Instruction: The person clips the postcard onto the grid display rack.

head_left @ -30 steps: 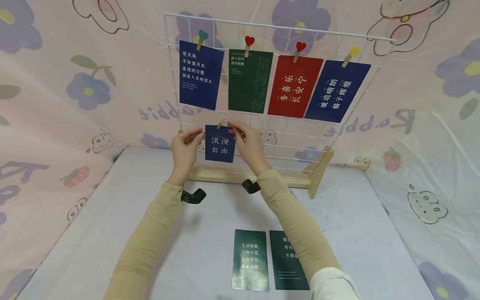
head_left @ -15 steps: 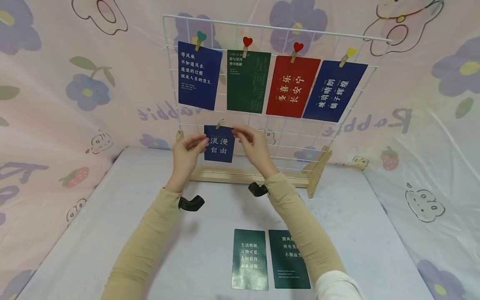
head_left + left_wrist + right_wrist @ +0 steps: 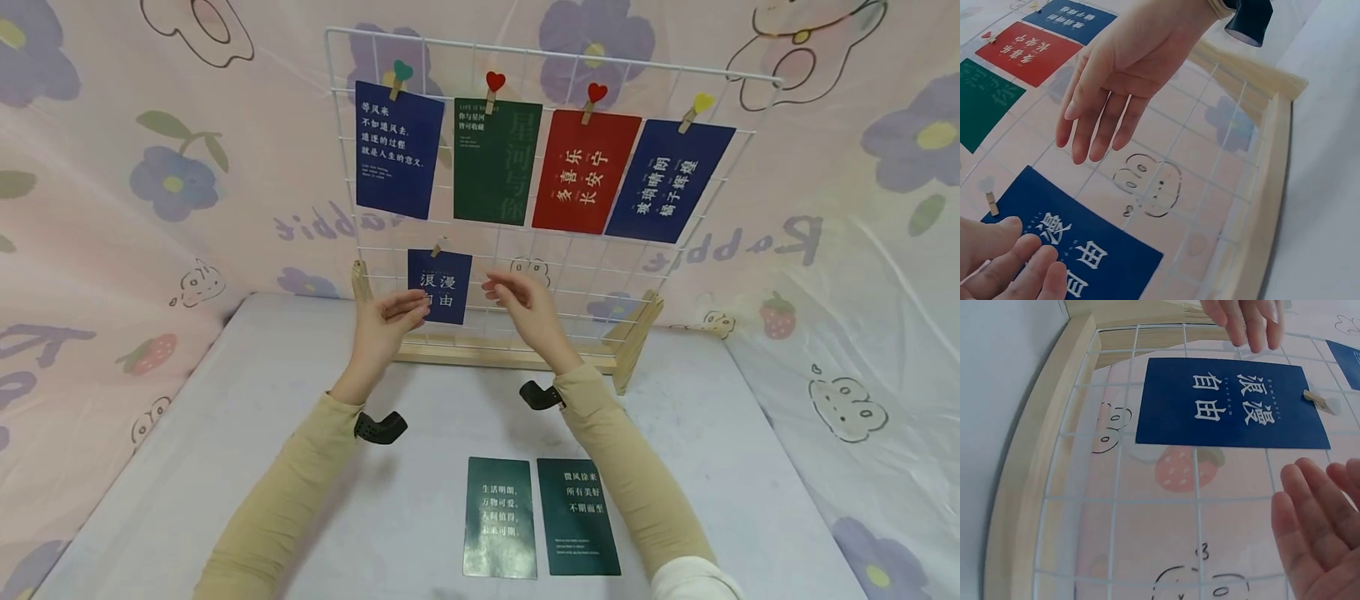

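A small blue card (image 3: 453,287) with white characters hangs on the white wire grid rack (image 3: 525,250), under a wooden clip (image 3: 1315,399) with a whitish top at its upper edge. My left hand (image 3: 388,327) is in front of the card's lower left corner in the head view, with its fingers loosely bent and holding nothing. In the right wrist view those fingers look just apart from the card. My right hand (image 3: 531,315) hovers to the right of the card with relaxed fingers; the left wrist view shows its palm bare.
Above hang a large blue card (image 3: 397,150), a green card (image 3: 495,162), a red card (image 3: 585,171) and another blue card (image 3: 667,183), clipped with heart pegs. Two green cards, left (image 3: 498,517) and right (image 3: 573,521), lie on the white table (image 3: 420,500).
Both hands have come off the small card and its clip. The right hand moved right and down, the left hand lower and slightly right. The card stays hanging on the grid.
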`<state>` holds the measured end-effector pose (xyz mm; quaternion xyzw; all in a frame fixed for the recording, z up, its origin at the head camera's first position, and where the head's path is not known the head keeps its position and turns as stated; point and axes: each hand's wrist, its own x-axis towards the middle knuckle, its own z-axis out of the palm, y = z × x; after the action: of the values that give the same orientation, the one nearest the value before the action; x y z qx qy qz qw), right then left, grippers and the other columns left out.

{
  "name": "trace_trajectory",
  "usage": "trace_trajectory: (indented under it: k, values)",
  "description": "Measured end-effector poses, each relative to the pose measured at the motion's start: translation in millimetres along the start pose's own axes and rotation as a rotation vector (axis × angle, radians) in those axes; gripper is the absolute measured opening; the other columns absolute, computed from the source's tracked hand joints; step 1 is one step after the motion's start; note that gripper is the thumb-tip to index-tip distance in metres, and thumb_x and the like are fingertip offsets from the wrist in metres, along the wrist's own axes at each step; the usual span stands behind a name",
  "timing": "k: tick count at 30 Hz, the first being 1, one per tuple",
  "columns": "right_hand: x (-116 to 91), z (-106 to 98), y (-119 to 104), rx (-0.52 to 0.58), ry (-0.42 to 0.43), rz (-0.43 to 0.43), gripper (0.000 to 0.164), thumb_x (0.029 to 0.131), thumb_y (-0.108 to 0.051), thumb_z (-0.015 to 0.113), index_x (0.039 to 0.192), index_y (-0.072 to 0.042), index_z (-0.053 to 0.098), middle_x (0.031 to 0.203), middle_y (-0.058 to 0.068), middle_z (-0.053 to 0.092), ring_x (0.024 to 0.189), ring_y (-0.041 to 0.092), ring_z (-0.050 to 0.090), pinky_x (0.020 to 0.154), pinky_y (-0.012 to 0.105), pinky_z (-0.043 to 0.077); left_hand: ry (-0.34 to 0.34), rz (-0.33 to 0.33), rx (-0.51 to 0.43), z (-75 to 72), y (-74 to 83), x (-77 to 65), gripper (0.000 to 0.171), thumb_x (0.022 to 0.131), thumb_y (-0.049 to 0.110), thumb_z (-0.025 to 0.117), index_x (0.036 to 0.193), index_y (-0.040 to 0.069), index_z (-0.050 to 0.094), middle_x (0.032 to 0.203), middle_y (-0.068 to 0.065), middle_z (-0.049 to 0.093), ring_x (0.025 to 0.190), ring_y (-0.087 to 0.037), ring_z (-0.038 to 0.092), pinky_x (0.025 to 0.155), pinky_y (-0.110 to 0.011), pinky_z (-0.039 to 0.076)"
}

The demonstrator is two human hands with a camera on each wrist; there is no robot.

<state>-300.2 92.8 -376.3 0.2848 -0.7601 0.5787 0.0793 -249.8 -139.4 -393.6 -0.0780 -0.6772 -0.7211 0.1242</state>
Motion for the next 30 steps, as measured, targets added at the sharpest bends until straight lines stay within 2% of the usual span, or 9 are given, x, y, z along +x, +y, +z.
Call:
trace_trajectory:
  k: [4,7,13,19,22,25,28,30]
  values:
    - [-10,-5,-12,0.052,-0.015,0.020,0.029,0.099,0.000,0.048,0.125,0.011,0.054,0.111,0.028,0.062,0.100,0.042,0.061,0.088,0.052,0.049,-0.045,-0.040,-0.023,2.2,-4.8,-5.6,0.032,0.088,-0.008,0.063,0.119,-0.014,0.057,0.113,-0.029,0.062,0.095,-0.022,0.066,0.079,-0.027,0.056]
    - [-16,-8,-21,0.043,-0.027,0.037,0.028,0.099,0.002,0.046,0.125,0.011,0.054,0.110,0.030,0.061,0.100,0.044,0.060,0.087,0.051,0.050,-0.084,-0.083,-0.053,3.8,-9.5,-9.1,0.035,0.089,-0.009,0.061,0.123,-0.015,0.053,0.116,-0.031,0.059,0.098,-0.023,0.066,0.081,-0.028,0.055]
    - [-27,-17,-18,0.001,-0.065,0.059,0.029,0.100,0.001,0.046,0.126,0.010,0.053,0.108,0.030,0.063,0.096,0.043,0.062,0.084,0.050,0.053,-0.131,-0.168,-0.050,6.4,-15.1,-16.1,0.036,0.091,-0.006,0.059,0.126,-0.013,0.052,0.118,-0.030,0.058,0.098,-0.018,0.066,0.083,-0.029,0.054]
    - [-38,-25,-17,0.009,-0.088,0.110,0.030,0.101,-0.004,0.045,0.128,0.007,0.053,0.110,0.029,0.062,0.098,0.042,0.062,0.084,0.051,0.053,-0.143,-0.199,-0.024,8.4,-20.3,-21.3,0.033,0.091,-0.002,0.062,0.123,-0.010,0.056,0.117,-0.030,0.059,0.099,-0.025,0.065,0.084,-0.037,0.054]
    - [-44,-30,-13,0.018,-0.095,0.127,0.030,0.102,-0.004,0.044,0.128,0.008,0.052,0.111,0.030,0.062,0.099,0.043,0.061,0.086,0.055,0.051,-0.146,-0.192,-0.015,8.9,-22.9,-23.8,0.031,0.091,-0.001,0.063,0.121,-0.009,0.059,0.113,-0.029,0.062,0.095,-0.023,0.066,0.085,-0.041,0.054]
    - [-51,-36,-5,0.009,-0.097,0.140,0.031,0.102,-0.004,0.044,0.129,0.007,0.051,0.111,0.029,0.062,0.099,0.042,0.061,0.086,0.055,0.050,-0.162,-0.218,-0.018,9.2,-26.2,-26.8,0.033,0.091,0.000,0.063,0.123,-0.008,0.057,0.115,-0.028,0.061,0.095,-0.021,0.066,0.084,-0.037,0.054]
    - [-59,-43,9,0.008,-0.096,0.155,0.031,0.102,-0.006,0.045,0.131,0.005,0.051,0.111,0.027,0.063,0.099,0.040,0.062,0.087,0.053,0.051,-0.185,-0.261,-0.019,10.2,-29.5,-30.0,0.035,0.092,0.002,0.063,0.126,-0.006,0.056,0.119,-0.027,0.060,0.100,-0.024,0.065,0.084,-0.032,0.054]
    - [-63,-48,18,0.012,-0.096,0.163,0.032,0.102,-0.009,0.046,0.131,0.002,0.052,0.110,0.024,0.064,0.098,0.037,0.062,0.087,0.049,0.052,-0.200,-0.279,-0.020,11.4,-31.1,-32.6,0.036,0.092,0.002,0.062,0.126,-0.007,0.055,0.120,-0.026,0.060,0.105,-0.030,0.062,0.085,-0.033,0.054]
